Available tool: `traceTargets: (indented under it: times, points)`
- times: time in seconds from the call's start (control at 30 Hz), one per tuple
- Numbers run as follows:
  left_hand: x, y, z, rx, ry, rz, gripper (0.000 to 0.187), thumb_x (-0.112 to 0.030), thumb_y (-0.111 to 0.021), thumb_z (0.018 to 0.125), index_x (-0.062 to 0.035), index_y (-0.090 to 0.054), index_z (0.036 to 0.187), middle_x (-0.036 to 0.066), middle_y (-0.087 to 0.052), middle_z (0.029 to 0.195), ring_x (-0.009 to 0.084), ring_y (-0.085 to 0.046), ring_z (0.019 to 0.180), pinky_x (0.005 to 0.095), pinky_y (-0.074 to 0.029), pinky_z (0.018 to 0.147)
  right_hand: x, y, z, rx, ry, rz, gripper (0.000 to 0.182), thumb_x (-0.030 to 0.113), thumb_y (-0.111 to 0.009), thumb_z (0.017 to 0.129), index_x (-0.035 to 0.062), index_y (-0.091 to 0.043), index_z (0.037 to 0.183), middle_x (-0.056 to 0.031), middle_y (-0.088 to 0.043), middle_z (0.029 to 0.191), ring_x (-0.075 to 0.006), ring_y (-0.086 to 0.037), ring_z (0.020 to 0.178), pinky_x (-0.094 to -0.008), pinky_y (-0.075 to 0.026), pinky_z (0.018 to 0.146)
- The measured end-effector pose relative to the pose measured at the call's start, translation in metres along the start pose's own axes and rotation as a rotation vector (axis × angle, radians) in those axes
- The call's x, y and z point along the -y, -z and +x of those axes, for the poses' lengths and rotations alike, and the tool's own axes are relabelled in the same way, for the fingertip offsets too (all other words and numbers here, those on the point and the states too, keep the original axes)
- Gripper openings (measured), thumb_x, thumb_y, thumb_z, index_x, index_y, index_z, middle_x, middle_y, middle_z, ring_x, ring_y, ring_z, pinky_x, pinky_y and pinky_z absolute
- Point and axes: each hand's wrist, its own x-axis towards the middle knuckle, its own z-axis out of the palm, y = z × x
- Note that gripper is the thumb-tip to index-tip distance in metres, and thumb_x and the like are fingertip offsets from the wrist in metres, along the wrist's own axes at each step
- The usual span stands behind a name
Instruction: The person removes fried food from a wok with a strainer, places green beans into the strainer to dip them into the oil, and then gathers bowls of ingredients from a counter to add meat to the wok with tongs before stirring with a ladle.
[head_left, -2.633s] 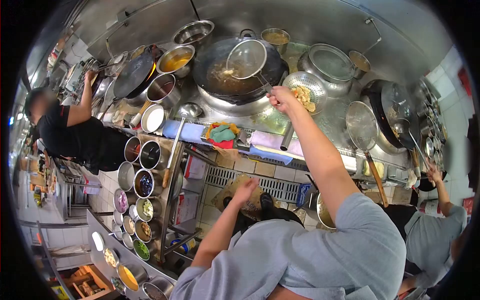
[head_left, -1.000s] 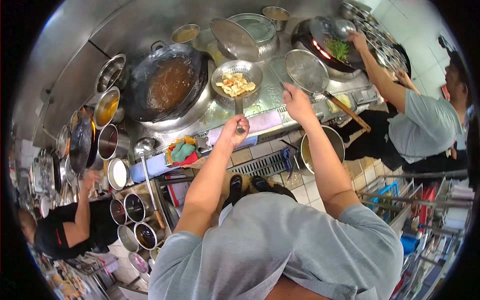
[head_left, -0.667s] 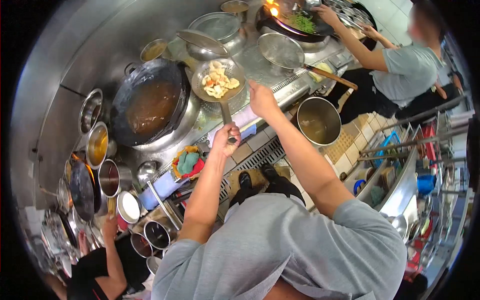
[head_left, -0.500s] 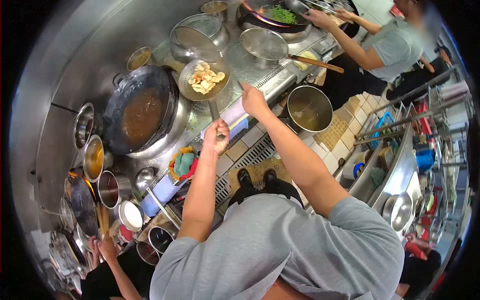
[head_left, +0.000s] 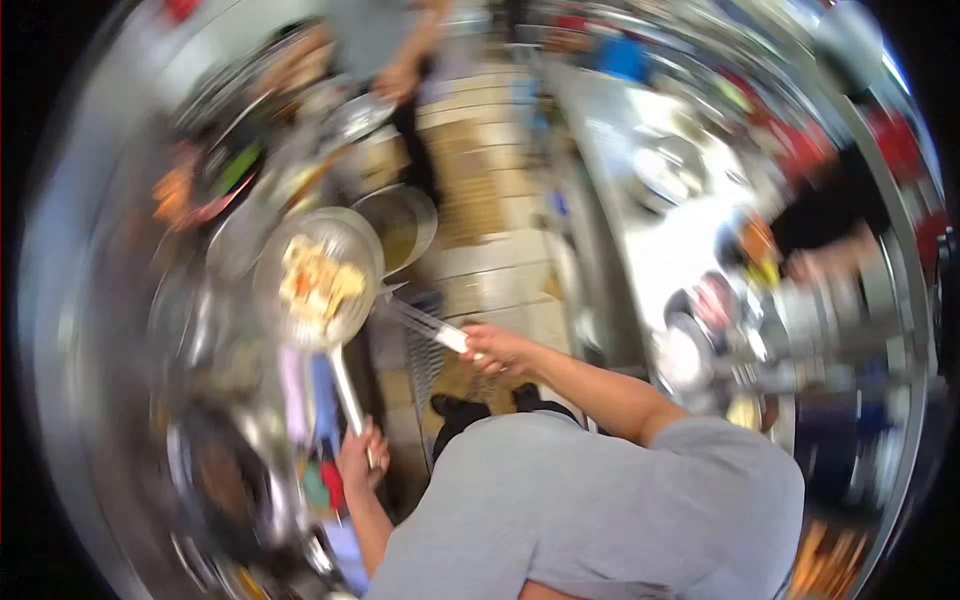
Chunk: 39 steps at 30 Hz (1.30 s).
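My left hand (head_left: 362, 458) is closed round the handle of a perforated metal strainer (head_left: 365, 245), held out in front of me. Pale yellowish cooked pieces (head_left: 320, 282) with a few orange bits lie in its bowl. In my right hand (head_left: 500, 350) is a long-handled metal utensil (head_left: 432, 325), pointing towards the strainer's right rim. Its far end is smeared and partly lost beside the rim, so its kind cannot be made out. Just beyond the strainer stands a metal pot (head_left: 425, 225) with liquid in it.
A dark wok (head_left: 220, 480) sits on the range at lower left. Another wok (head_left: 235, 170) with greens and a flame is at upper left, near a co-worker (head_left: 370, 50). On the right, a steel counter (head_left: 600, 200) holds bowls; another person's arm (head_left: 830, 255) reaches over it.
My view has swung to the right, away from the range and towards the aisle and counter. The strainer with its food and the long-handled utensil have come along in my hands.
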Motion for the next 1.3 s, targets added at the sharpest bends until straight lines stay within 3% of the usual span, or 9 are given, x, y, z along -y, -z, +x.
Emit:
traceTargets:
  times: [0.17, 0.3, 0.53, 0.6, 0.73, 0.83, 0.93, 1.13, 1.3]
  points:
    - [0.038, -0.097, 0.05, 0.553, 0.439, -0.269, 0.024, -0.017, -0.038, 0.089, -0.0005, -0.045, 0.105, 0.0, -0.042, 0.068, 0.0054, -0.036, 0.045, 0.0186, -0.027, 0.033, 0.0, 0.012, -0.181, -0.484, 0.286, -0.014, 0.021, 0.013, -0.039, 0.09, 0.0112, -0.045, 0.11, -0.0015, -0.045, 0.073, -0.0037, -0.032, 0.046, -0.0152, -0.025, 0.035]
    - [0.035, -0.236, 0.07, 0.677, 0.554, -0.17, 0.02, -0.014, -0.041, 0.088, -0.0021, -0.044, 0.104, -0.001, -0.04, 0.064, 0.0046, -0.034, 0.042, 0.0182, -0.024, 0.033, 0.027, 0.02, -0.266, -0.892, 0.568, -0.233, 0.022, 0.018, -0.039, 0.09, 0.0105, -0.049, 0.108, 0.0, -0.048, 0.074, -0.0049, -0.039, 0.047, -0.0188, -0.03, 0.037]
    - [0.093, -0.425, 0.115, 0.711, 0.023, 0.543, 0.013, -0.009, -0.049, 0.079, -0.0049, -0.043, 0.089, 0.003, -0.044, 0.064, 0.0108, -0.042, 0.048, 0.0244, -0.034, 0.041, 0.065, 0.1, -0.281, -1.651, 1.004, -0.83, 0.032, 0.012, -0.042, 0.085, 0.0058, -0.043, 0.116, -0.01, -0.052, 0.075, -0.018, -0.047, 0.055, -0.0314, -0.041, 0.053]
    - [0.106, -0.449, 0.116, 0.716, -0.075, 0.581, 0.016, -0.006, -0.05, 0.077, -0.0062, -0.04, 0.089, 0.005, -0.045, 0.065, 0.0132, -0.045, 0.05, 0.026, -0.036, 0.041, 0.073, 0.1, -0.289, -1.759, 0.976, -0.753, 0.027, 0.011, -0.043, 0.084, 0.0035, -0.043, 0.11, -0.0202, -0.055, 0.074, -0.0367, -0.054, 0.073, -0.0438, -0.04, 0.067]
    - [0.114, -0.46, 0.138, 0.633, -0.342, 0.727, 0.021, -0.005, -0.052, 0.077, -0.0041, -0.036, 0.09, 0.006, -0.045, 0.064, 0.0138, -0.045, 0.048, 0.0264, -0.036, 0.039, 0.067, 0.113, -0.296, -1.888, 1.107, -0.895, 0.028, 0.011, -0.041, 0.084, 0.0057, -0.044, 0.112, -0.01, -0.054, 0.073, -0.0186, -0.05, 0.063, -0.0321, -0.04, 0.059]
    - [0.094, -0.45, 0.134, 0.611, -0.367, 0.645, 0.016, -0.005, -0.05, 0.078, -0.0035, -0.036, 0.088, 0.006, -0.045, 0.063, 0.0145, -0.045, 0.049, 0.027, -0.036, 0.04, 0.05, 0.068, -0.297, -1.26, 1.207, -0.16, 0.024, 0.011, -0.043, 0.086, 0.0097, -0.044, 0.11, 0.0021, -0.044, 0.069, -0.0016, -0.034, 0.049, -0.0145, -0.026, 0.038]
    - [0.06, -0.454, 0.144, 0.776, -0.093, 0.42, 0.012, -0.004, -0.048, 0.079, -0.0041, -0.038, 0.086, 0.005, -0.044, 0.062, 0.0152, -0.044, 0.049, 0.0279, -0.037, 0.042, 0.034, 0.033, -0.289, -0.913, 1.242, 0.105, 0.031, 0.006, -0.036, 0.088, 0.0107, -0.037, 0.119, -0.0021, -0.043, 0.074, -0.0039, -0.03, 0.047, -0.0174, -0.023, 0.037]
    - [0.044, -0.335, 0.155, 0.62, 0.022, 0.472, 0.01, -0.005, -0.045, 0.081, -0.0038, -0.039, 0.09, 0.002, -0.04, 0.061, 0.0121, -0.039, 0.047, 0.0239, -0.033, 0.04, -0.004, 0.022, -0.267, -0.926, 1.209, 0.234, 0.033, 0.004, -0.035, 0.088, 0.0106, -0.038, 0.12, -0.0024, -0.044, 0.076, -0.0039, -0.028, 0.046, -0.016, -0.022, 0.037]
    - [0.079, -0.203, 0.16, 0.614, 0.784, -0.194, 0.015, -0.007, -0.041, 0.084, -0.0028, -0.041, 0.099, 0.0, -0.038, 0.064, 0.0051, -0.035, 0.048, 0.0181, -0.028, 0.037, -0.029, 0.009, -0.293, -0.89, 1.122, 0.329, 0.041, 0.003, -0.037, 0.087, 0.0081, -0.032, 0.128, -0.0045, -0.045, 0.079, -0.0025, -0.028, 0.045, -0.0157, -0.02, 0.035]
